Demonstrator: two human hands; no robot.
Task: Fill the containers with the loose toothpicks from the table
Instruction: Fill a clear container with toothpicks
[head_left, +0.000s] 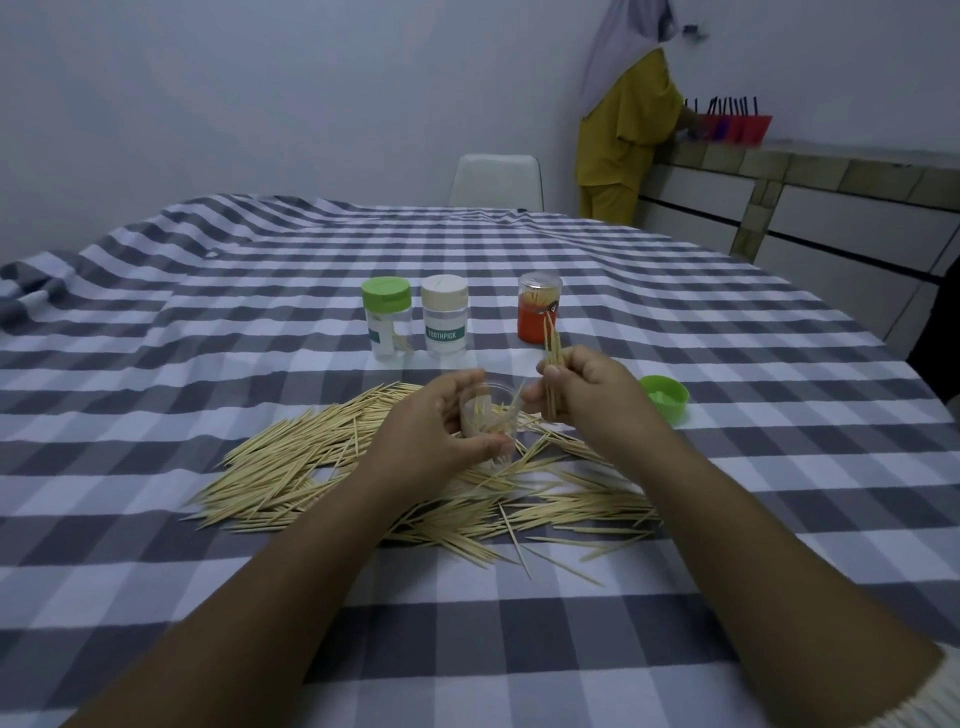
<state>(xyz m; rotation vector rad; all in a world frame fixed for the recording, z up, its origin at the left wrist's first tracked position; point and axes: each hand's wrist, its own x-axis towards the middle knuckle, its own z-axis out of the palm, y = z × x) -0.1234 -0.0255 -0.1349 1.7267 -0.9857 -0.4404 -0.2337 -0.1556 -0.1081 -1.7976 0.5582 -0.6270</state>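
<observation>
My left hand (431, 431) grips a clear open container (491, 415) tilted above the table, with a few toothpicks inside it. Just to its right, my right hand (587, 389) pinches a small bundle of toothpicks (552, 353) that points upward. A wide heap of loose toothpicks (291, 467) lies on the checked tablecloth under and around both hands. Behind them stand three containers: a green-lidded one (387, 319), a beige-lidded one labelled TOOTHPICK (444, 317) and an orange one with a clear lid (538, 306).
A loose green lid (666, 397) lies on the cloth right of my right hand. A white chair (496, 179) stands at the table's far edge. A person in yellow (626, 135) stands at a counter (810, 171) at the back right.
</observation>
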